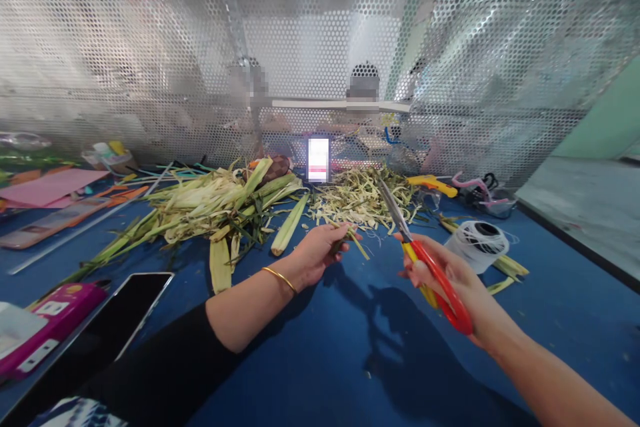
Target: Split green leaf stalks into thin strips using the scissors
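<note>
This looks like a craft workspace of some kind, though whether it is a workshop or a classroom cannot be told. Its blue worktable (310,347) carries heaps of cut plant leaves (210,207), a spool of white cord (477,247), a yellow glue gun (433,185) and pink paper (53,187), against a perforated metallic screen (310,33).

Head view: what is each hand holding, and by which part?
Right hand: scissors, by the handles. Left hand: green strip, by a part hidden in its grip; one end sticks out.
</note>
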A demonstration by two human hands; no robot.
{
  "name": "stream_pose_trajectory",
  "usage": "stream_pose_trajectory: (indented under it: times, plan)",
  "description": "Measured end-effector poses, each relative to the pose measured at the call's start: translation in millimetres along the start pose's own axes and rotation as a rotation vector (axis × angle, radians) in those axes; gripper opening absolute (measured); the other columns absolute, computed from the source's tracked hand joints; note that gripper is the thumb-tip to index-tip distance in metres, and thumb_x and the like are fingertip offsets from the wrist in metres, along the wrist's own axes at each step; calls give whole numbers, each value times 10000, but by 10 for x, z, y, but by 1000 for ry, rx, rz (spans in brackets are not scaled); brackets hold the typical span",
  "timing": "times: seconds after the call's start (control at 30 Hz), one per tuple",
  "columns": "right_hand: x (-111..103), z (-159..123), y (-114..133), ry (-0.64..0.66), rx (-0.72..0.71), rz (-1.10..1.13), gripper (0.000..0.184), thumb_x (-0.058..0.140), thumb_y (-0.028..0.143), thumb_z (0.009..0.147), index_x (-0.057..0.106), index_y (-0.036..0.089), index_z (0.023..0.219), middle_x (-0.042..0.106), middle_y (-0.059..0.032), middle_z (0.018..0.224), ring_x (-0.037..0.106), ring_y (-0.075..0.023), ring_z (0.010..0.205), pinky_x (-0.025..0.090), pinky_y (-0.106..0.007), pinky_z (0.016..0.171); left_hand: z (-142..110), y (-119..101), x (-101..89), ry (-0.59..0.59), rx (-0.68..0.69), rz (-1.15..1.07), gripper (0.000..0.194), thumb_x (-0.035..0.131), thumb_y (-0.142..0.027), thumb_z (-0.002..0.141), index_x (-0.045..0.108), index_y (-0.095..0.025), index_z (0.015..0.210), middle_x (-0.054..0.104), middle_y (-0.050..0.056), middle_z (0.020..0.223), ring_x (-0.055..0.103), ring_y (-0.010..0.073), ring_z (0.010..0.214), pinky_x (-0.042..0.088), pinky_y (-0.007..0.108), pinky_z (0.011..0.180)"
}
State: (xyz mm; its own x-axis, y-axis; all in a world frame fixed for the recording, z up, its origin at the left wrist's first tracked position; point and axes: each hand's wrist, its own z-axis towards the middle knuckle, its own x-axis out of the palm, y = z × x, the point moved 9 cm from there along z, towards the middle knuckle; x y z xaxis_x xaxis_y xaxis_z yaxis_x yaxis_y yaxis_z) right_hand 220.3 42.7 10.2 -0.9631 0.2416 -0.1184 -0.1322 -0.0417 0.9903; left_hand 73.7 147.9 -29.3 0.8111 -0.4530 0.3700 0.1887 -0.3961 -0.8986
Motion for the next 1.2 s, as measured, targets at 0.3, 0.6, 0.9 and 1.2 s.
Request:
stream_pose_trajectory:
  times: [0.3,0.6,0.9,1.2]
  plan:
    - [-57,27,-134,64,170,-174,713,770,528,595,613,151,1179,471,51,582,373,-70,444,337,-213,381,12,8,-11,28,7,49,206,709,-311,722,614,-131,754,698,84,811,396,24,454,193,164,415]
    - [-55,25,-244,248,295,-287,700,734,523,636,612,139,1208,456,64,480,449,-97,441,369,-203,386,-5,-58,16,28,66,181,186,639,-315,727,645,-133,763,678,60,734,357,36,450,202,186,435]
    - [2,-5,-269,246,326,-240,642,758,460,625,649,157,1180,465,68,441,443,-85,391,356,-182,346,-43,-83,76,47,85,250,169,633,-313,681,646,-145,693,684,57,690,362,58,463,203,200,453]
    - [111,5,-199,270,254,-231,447,767,447,610,747,196,980,407,75,391,348,-70,367,277,-183,330,-33,-57,41,11,62,259,127,624,-284,693,643,-159,678,681,59,696,370,69,473,208,206,462]
